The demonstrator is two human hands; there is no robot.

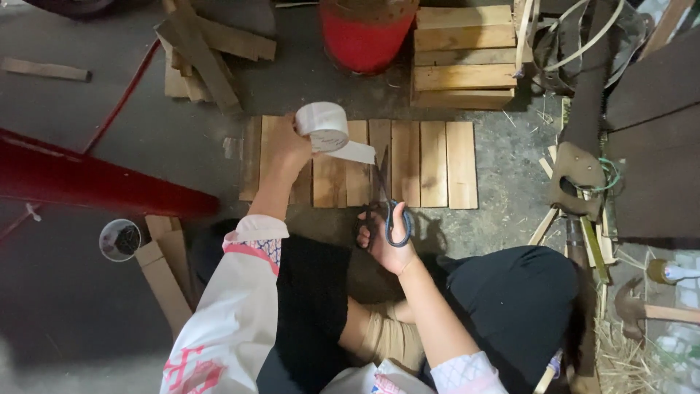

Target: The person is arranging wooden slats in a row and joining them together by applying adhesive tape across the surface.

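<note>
The left hand [286,146] gripped a light tape roll [321,125] by its rim, while the right hand [385,237] clasped scissors [386,201] at the limp, sticky strip [352,152].

A grey, dusty concrete floor [146,138] fills the scene, dimly lit. At the far side stands a red cylindrical bucket [363,36], with a stack of pale wooden slats [464,58] just to its right. Loose wooden offcuts [204,51] lie far left. A long red metal beam [87,182] crosses the left. Dark brown boards [656,146] sit right, with straw [620,357] scattered near right.
</note>
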